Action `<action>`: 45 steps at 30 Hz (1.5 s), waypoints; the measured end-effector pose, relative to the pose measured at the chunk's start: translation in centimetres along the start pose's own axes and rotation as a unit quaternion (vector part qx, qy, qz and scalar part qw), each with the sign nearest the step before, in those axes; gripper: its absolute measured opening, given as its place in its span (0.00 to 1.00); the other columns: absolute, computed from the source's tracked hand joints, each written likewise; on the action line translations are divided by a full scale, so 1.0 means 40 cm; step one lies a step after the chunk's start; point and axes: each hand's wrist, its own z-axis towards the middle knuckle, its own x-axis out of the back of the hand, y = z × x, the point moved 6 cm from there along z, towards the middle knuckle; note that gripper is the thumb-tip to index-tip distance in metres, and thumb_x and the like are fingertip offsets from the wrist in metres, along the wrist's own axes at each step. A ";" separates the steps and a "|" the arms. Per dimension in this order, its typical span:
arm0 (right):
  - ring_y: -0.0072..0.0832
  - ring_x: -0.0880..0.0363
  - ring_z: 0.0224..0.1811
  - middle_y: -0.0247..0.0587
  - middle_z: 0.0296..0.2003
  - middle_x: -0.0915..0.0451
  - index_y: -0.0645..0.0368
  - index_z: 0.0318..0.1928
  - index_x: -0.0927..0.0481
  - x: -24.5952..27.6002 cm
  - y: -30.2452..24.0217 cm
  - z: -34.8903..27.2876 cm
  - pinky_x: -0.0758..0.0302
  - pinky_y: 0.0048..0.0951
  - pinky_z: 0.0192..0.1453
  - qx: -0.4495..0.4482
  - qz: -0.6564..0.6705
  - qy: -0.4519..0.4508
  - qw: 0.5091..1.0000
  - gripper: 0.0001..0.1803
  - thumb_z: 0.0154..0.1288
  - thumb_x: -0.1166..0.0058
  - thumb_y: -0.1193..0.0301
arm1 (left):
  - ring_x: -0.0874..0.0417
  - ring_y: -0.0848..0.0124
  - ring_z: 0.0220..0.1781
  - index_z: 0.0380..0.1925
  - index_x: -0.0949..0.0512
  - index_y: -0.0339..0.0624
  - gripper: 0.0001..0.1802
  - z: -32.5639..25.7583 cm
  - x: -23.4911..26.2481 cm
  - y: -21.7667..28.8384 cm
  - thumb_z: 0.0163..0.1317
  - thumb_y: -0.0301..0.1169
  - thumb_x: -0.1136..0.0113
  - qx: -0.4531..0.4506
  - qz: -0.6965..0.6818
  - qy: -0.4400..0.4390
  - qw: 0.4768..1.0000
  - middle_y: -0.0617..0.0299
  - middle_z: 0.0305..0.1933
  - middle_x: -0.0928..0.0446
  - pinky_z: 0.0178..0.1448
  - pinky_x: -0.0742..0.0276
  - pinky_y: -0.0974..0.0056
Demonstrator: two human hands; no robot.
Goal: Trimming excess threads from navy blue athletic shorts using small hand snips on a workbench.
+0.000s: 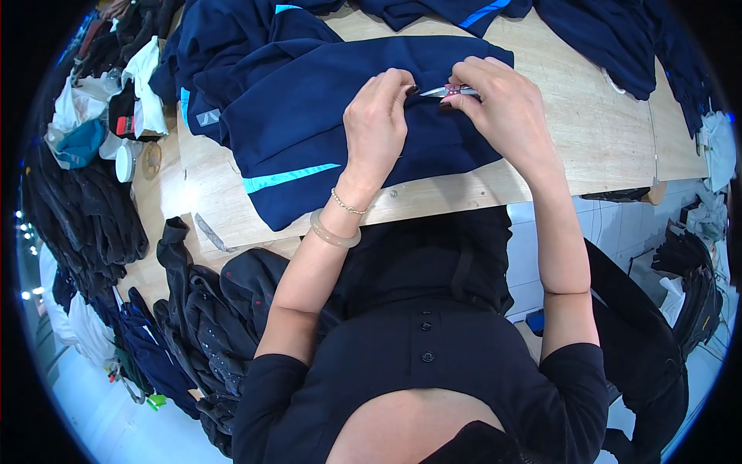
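Observation:
A navy-blue garment [301, 100] with light-blue trim lies spread over the wooden table in front of me. In my right hand [498, 104] is a small pair of thread snips [448, 91], its metal blades pointing left, just above the cloth. My left hand [379, 116] is closed in a pinch right by the blade tips, low over the garment. Whatever its fingertips hold, cloth or thread, is too small to make out. A beaded bracelet and a pale bangle are on my left wrist.
More navy garments [603, 39] lie along the table's [572, 147] far side and right. Dark clothes [205, 301] are heaped at the near left, beside the table edge. White cloths and a round white-lidded container [125, 164] sit at the far left.

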 end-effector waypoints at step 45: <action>0.14 0.32 0.21 0.33 0.34 0.15 0.60 0.43 0.23 -0.168 0.220 -0.055 0.33 0.16 0.27 -0.237 0.408 0.052 0.880 0.10 0.72 0.50 0.66 | 0.16 0.69 0.47 0.49 0.24 0.34 0.15 -0.169 0.481 -0.340 0.70 0.33 0.47 0.449 -0.378 0.170 0.792 0.55 0.48 0.19 0.51 0.20 0.66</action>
